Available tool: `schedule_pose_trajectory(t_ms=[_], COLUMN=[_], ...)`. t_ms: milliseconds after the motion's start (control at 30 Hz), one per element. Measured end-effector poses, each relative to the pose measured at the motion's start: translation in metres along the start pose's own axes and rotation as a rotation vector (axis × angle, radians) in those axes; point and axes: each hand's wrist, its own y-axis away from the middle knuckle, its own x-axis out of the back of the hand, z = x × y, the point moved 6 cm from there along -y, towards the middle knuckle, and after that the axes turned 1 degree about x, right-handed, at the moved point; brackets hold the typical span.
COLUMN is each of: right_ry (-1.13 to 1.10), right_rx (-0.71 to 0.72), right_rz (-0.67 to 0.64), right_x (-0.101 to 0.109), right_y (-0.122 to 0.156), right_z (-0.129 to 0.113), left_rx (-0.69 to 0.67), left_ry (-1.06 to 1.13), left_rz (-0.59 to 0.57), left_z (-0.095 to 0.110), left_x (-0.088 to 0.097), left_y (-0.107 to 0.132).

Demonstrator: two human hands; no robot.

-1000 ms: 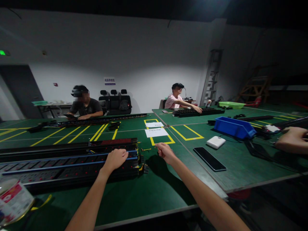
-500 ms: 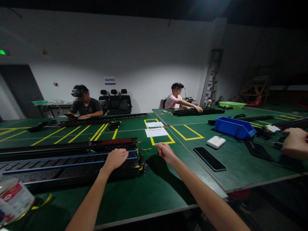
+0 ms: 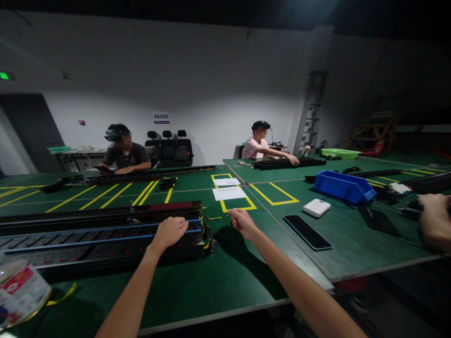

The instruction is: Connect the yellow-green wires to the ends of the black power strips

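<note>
My left hand (image 3: 169, 232) rests with curled fingers on top of the right end of a stack of long black power strips (image 3: 88, 237), which have red switches and blue wires. Loose yellow and black wire ends (image 3: 208, 244) stick out of that end. My right hand (image 3: 242, 221) hovers just to the right of the stack, above the green table (image 3: 225, 281), with its fingers pinched together. What it pinches, if anything, is too small to make out.
A black phone (image 3: 307, 232) and a white power bank (image 3: 316, 208) lie to the right, with a blue bin (image 3: 343, 187) behind. A tin can (image 3: 19, 293) stands at lower left. A co-worker's hand (image 3: 435, 220) shows at the right edge. Two people sit at far tables.
The co-worker's hand at the right edge has drawn back to the right and down. My own hands have stayed put.
</note>
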Motion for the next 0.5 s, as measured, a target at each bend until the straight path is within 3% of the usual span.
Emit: schedule_pose_trajectory(t_ms=[500], right_ry=[0.034], right_rx=[0.004], right_rz=[-0.005], right_x=[0.0003], right_y=[0.0004], right_z=[-0.0011], left_rx=[-0.005], left_ry=[-0.010], left_rz=[0.006], left_z=[0.0006], left_x=[-0.0001], left_y=[0.0002])
